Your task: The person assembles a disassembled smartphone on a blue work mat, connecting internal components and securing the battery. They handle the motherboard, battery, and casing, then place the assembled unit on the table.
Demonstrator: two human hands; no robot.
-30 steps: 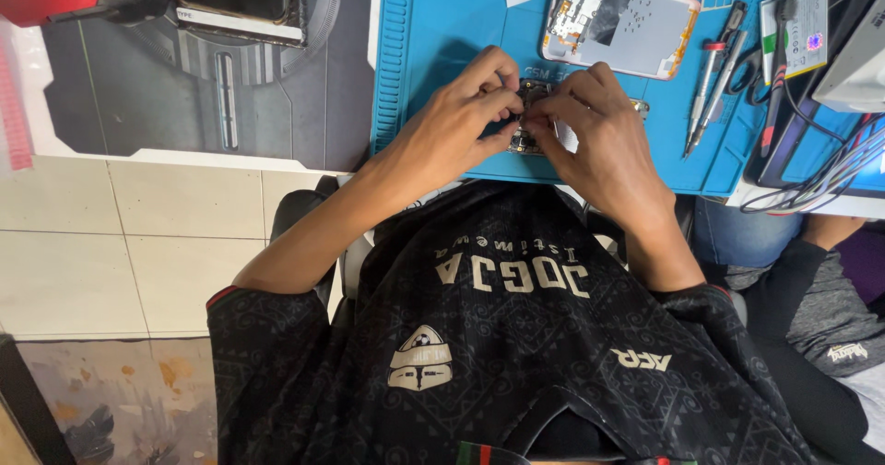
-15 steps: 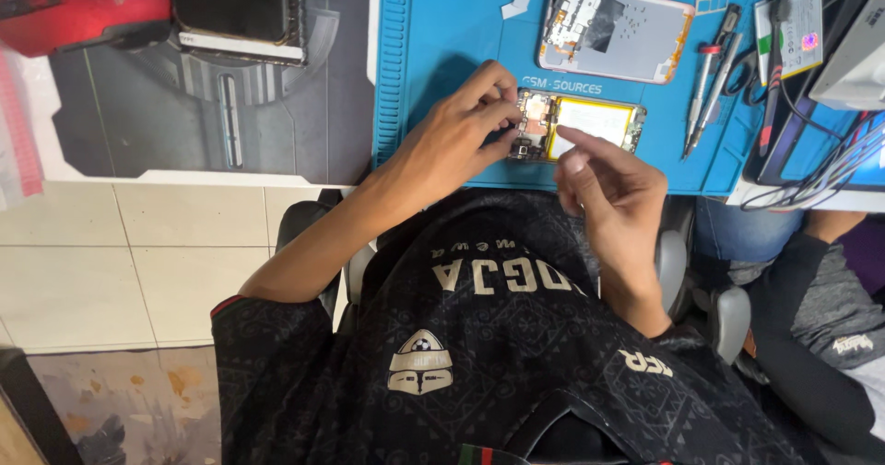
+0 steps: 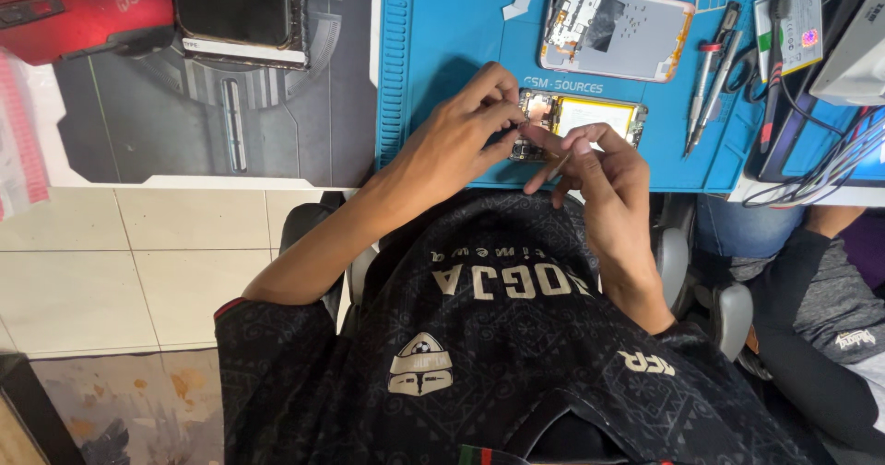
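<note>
Opened phone (image 3: 581,119): lies back-off on the blue repair mat (image 3: 442,32), near the mat's front edge, its pale battery showing at the right and a circuit board at the left end.
Left hand (image 3: 461,138): fingers curled and pinched together at the phone's board end, touching it; whether a small part sits between the fingertips cannot be told.
Right hand (image 3: 604,165): just beside the left one, fingers closed around a thin pale stick-like tool (image 3: 560,163) that points toward the board end.
Second phone shell (image 3: 613,32): farther back on the mat, well apart from the hands, also open, tiny screws scattered on it.
Screwdrivers (image 3: 710,82): right of both phones, lying side by side.
Red mouse (image 3: 83,9): far left on the desk, on a grey desk mat (image 3: 184,124).
Dark tablet-like device (image 3: 241,13): just beside the mouse.
</note>
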